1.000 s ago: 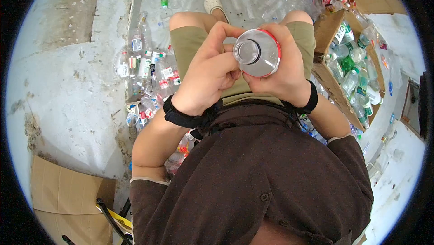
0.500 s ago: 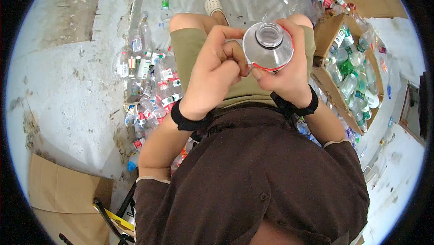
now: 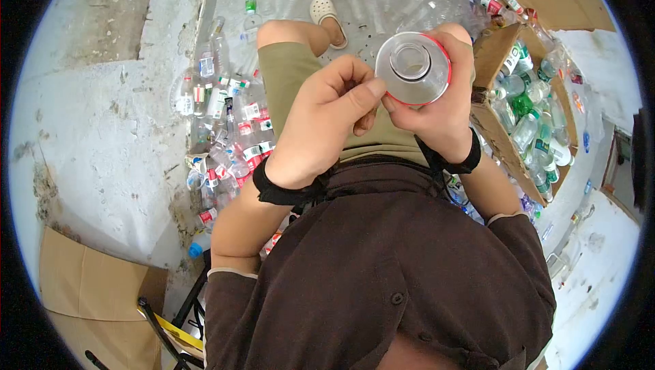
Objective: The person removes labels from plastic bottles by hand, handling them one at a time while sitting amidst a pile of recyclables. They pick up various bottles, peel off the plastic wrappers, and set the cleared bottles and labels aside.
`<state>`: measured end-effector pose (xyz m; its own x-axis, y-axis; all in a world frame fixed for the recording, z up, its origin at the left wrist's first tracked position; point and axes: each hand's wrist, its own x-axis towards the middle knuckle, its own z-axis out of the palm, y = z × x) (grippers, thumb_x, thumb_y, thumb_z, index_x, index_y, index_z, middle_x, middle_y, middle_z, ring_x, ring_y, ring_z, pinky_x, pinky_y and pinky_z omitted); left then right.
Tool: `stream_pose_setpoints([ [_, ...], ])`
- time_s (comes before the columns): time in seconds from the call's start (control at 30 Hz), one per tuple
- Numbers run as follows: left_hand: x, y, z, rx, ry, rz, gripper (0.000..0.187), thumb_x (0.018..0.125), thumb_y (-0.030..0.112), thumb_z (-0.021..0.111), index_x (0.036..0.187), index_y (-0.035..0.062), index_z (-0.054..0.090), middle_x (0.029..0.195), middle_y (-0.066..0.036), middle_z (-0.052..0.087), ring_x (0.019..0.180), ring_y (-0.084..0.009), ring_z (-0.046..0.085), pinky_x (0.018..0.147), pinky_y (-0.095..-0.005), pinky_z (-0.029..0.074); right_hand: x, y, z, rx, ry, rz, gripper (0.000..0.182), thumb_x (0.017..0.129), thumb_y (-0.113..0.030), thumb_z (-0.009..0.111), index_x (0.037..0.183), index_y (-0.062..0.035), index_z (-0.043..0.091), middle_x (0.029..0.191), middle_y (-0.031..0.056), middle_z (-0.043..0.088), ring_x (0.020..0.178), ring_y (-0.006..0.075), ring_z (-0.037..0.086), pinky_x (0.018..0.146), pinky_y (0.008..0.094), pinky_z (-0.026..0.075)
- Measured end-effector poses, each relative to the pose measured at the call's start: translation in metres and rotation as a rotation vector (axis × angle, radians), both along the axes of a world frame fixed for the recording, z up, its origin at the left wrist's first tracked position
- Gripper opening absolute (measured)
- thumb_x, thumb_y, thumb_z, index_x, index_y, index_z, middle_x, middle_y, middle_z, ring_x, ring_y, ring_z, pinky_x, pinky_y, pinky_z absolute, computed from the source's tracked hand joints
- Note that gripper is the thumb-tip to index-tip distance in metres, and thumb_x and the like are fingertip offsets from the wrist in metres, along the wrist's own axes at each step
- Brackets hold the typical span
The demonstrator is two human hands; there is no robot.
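A clear plastic bottle [image 3: 414, 90] with no cap points its open neck up at me. A red-edged label shows round its body, below the shoulder. My right hand [image 3: 440, 107] is wrapped round the bottle from the right side. My left hand [image 3: 327, 121] is closed in a pinch at the bottle's left side, with its thumb tip by the label edge. Whatever lies between those fingertips is too hidden to make out. Both hands are above my lap, over the green shorts [image 3: 290, 73].
A cardboard box [image 3: 501, 145] of green-labelled bottles stands on the right. Many loose bottles [image 3: 249, 128] lie along the left, and clear ones [image 3: 423, 2] spread across the floor ahead. Flat cardboard [image 3: 102, 281] and a black-framed object [image 3: 164, 332] are at lower left.
The bottle has shifted slightly right and its neck now faces me more directly. My left index finger has drawn back from the bottle's shoulder into a pinch with the thumb.
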<state>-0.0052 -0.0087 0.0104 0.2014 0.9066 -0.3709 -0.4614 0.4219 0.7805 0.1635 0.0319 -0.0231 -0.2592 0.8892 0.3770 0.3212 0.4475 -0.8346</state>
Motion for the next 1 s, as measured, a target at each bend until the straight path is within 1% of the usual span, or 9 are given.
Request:
stream_pose_setpoints([
  [0.13, 0.004, 0.006, -0.007, -0.047, -0.152, 0.020, 0.016, 0.087, 0.015, 0.058, 0.080, 0.0022, 0.051, 0.065, 0.003, 0.048, 0.056, -0.0050, 0.044, 0.050, -0.0217, 0.036, 0.004, 0.007, 0.000, 0.082, -0.053, -0.041, 0.079, 0.055, -0.020, 0.082, 0.120, -0.0006, 0.040, 0.105, 0.0147, 0.056, 0.095, 0.0252, 0.059, 0.082, 0.0340, 0.047],
  [0.3, 0.004, 0.015, -0.011, 0.505, 1.028, -0.034, 0.008, 0.077, 0.004, 0.054, 0.071, 0.0022, 0.049, 0.057, -0.006, 0.045, 0.052, -0.0163, 0.048, 0.048, -0.0290, 0.036, 0.009, 0.015, -0.011, -0.269, 0.092, 0.113, 0.074, 0.056, -0.020, 0.080, 0.118, -0.0033, 0.043, 0.103, 0.0135, 0.058, 0.096, 0.0233, 0.059, 0.083, 0.0332, 0.046],
  [0.4, -0.001, 0.024, -0.018, 0.714, 1.263, -0.057, 0.006, 0.070, 0.004, 0.056, 0.071, 0.0012, 0.051, 0.065, -0.016, 0.053, 0.058, -0.0317, 0.054, 0.051, -0.0408, 0.041, 0.011, 0.020, -0.019, -0.319, 0.021, 0.117, 0.076, 0.057, -0.019, 0.080, 0.121, -0.0035, 0.042, 0.106, 0.0116, 0.057, 0.100, 0.0201, 0.056, 0.086, 0.0313, 0.044],
  [0.53, -0.028, 0.043, -0.035, 0.815, 1.499, 0.068, 0.005, 0.070, 0.004, 0.055, 0.070, 0.0014, 0.051, 0.066, -0.016, 0.054, 0.060, -0.0323, 0.056, 0.053, -0.0423, 0.042, 0.016, 0.021, -0.020, -0.375, 0.144, 0.307, 0.079, 0.059, -0.017, 0.079, 0.126, -0.0035, 0.040, 0.112, 0.0085, 0.054, 0.105, 0.0171, 0.052, 0.091, 0.0296, 0.041],
  [0.67, -0.035, 0.047, -0.030, 0.729, 1.386, 0.064, 0.002, 0.070, 0.001, 0.052, 0.070, -0.0004, 0.051, 0.068, -0.011, 0.058, 0.063, -0.0260, 0.058, 0.056, -0.0356, 0.047, 0.021, 0.031, -0.025, -0.662, 0.427, 0.479, 0.080, 0.069, -0.016, 0.073, 0.134, -0.0012, 0.030, 0.123, 0.0061, 0.047, 0.115, 0.0163, 0.045, 0.098, 0.0297, 0.035],
  [0.77, -0.032, 0.051, -0.033, 0.569, 0.717, 0.114, 0.006, 0.075, -0.001, 0.048, 0.069, -0.0012, 0.050, 0.078, -0.012, 0.062, 0.071, -0.0233, 0.062, 0.064, -0.0337, 0.053, 0.023, 0.040, -0.026, -0.762, 0.529, 0.642, 0.076, 0.078, -0.020, 0.068, 0.137, -0.0006, 0.025, 0.128, 0.0081, 0.044, 0.119, 0.0165, 0.043, 0.100, 0.0304, 0.034],
  [0.83, -0.028, 0.052, -0.031, 0.250, -0.043, 0.215, 0.008, 0.079, 0.000, 0.046, 0.073, 0.0028, 0.049, 0.092, -0.016, 0.063, 0.088, -0.0255, 0.061, 0.079, -0.0408, 0.053, 0.018, 0.044, -0.029, -0.906, 0.704, 0.511, 0.074, 0.084, -0.027, 0.064, 0.138, -0.0021, 0.022, 0.132, 0.0095, 0.041, 0.124, 0.0183, 0.039, 0.103, 0.0327, 0.031],
  [0.93, -0.023, 0.054, -0.036, 0.193, -0.196, 0.328, 0.005, 0.081, 0.002, 0.046, 0.078, 0.0041, 0.049, 0.097, -0.016, 0.061, 0.095, -0.0272, 0.060, 0.082, -0.0464, 0.053, 0.010, 0.045, -0.045, -1.046, 0.806, 0.401, 0.066, 0.087, -0.022, 0.060, 0.138, -0.0045, 0.022, 0.133, 0.0101, 0.041, 0.126, 0.0202, 0.037, 0.104, 0.0348, 0.030],
  [1.0, -0.017, 0.052, -0.041, 0.213, -0.206, 0.361, 0.003, 0.082, 0.004, 0.048, 0.079, 0.0041, 0.049, 0.100, -0.016, 0.060, 0.096, -0.0271, 0.060, 0.083, -0.0443, 0.053, -0.003, 0.040, -0.054, -0.719, 0.512, 0.302, 0.066, 0.083, -0.014, 0.060, 0.137, -0.0056, 0.023, 0.130, 0.0089, 0.042, 0.123, 0.0198, 0.040, 0.102, 0.0348, 0.033],
])
